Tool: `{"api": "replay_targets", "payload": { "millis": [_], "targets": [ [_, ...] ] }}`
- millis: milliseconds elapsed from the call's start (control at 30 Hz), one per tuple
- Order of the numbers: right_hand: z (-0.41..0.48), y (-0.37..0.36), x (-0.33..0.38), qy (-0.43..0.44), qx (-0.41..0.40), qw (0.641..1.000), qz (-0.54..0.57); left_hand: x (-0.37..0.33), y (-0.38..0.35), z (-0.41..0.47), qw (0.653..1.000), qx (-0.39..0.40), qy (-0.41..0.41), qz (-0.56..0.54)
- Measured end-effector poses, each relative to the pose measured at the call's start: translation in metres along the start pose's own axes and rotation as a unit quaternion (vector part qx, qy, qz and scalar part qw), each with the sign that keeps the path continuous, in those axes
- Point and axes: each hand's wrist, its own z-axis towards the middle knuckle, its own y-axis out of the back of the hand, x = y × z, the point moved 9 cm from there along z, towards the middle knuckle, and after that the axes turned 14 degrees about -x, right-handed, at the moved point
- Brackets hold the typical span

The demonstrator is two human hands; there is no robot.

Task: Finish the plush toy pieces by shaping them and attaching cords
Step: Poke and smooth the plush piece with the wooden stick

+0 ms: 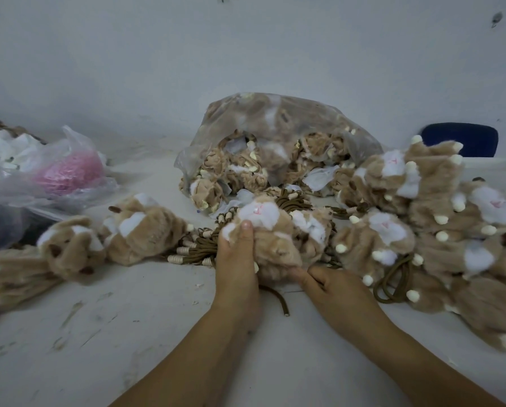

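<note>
Both hands clamp one plush toy at the middle of a scuffed white table. The left hand wraps its left side, thumb pressed flat on the fluffy white face patch. The right hand curls at the toy's near right edge and seems to pinch the tan fur, though blur hides the fingertips. The toy is soft, rounded and short-piled, with pink stitching on the white patch. A brown cord, round and woven, pokes out from under it towards the near edge.

Just left of the hands lies a bundle of cords with ribbed cream beads. Beyond, a crinkled clear bag spills limp tan pieces. A heap of plump toys with cream nubs fills the right; a few more toys lie left. Far left sit thin plastic bags, one holding something pink.
</note>
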Motion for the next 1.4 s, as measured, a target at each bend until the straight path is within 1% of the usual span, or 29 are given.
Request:
{"api": "replay_targets", "payload": {
  "millis": [100,233,300,367,467,533,700,800,900,1000,1100,1200,1300,1400],
  "targets": [
    [-0.001,0.003,0.000,-0.001,-0.014,1.000,0.003,-0.005,0.002,0.003,1.000,-0.010,0.007,-0.027],
    [0.000,0.005,0.000,-0.013,-0.039,0.998,0.036,0.002,-0.012,-0.007,0.997,0.041,0.053,-0.035],
    [0.001,0.006,-0.001,-0.009,-0.043,0.998,0.044,0.005,-0.015,-0.008,0.996,0.056,0.061,-0.026],
    [0.002,0.008,0.001,0.018,-0.045,0.998,0.032,0.006,-0.015,-0.009,0.996,0.066,0.060,-0.004],
    [0.002,0.009,0.006,0.053,-0.043,0.998,0.004,0.008,-0.013,-0.009,0.994,0.073,0.041,0.068],
    [0.001,0.006,0.007,0.059,-0.041,0.997,-0.016,0.010,-0.014,-0.011,0.990,0.083,0.022,0.111],
    [-0.005,0.000,0.000,-0.031,-0.036,0.999,0.019,0.012,-0.023,-0.018,0.987,0.102,0.013,0.125],
    [-0.006,0.000,-0.001,-0.041,-0.034,0.999,0.012,0.011,-0.019,-0.018,0.991,0.084,0.016,0.100],
    [-0.003,0.006,0.006,0.001,-0.036,0.999,-0.010,0.009,-0.007,-0.012,0.997,0.038,0.034,0.061],
    [0.002,0.010,0.010,0.072,-0.042,0.995,-0.056,0.005,0.000,-0.005,0.998,0.008,0.049,0.026],
    [0.002,0.014,0.011,0.109,-0.040,0.989,-0.092,0.005,0.003,-0.003,0.998,0.003,0.027,0.062],
    [0.003,0.016,0.015,0.114,-0.037,0.989,-0.082,0.005,0.000,-0.008,0.996,0.011,0.011,0.093],
    [0.002,0.015,0.017,0.098,-0.046,0.993,-0.049,0.009,-0.007,-0.015,0.994,0.024,0.010,0.106],
    [-0.003,0.005,0.010,0.020,-0.031,0.999,0.004,0.010,-0.013,-0.016,0.992,0.041,0.007,0.115]
  ]
}}
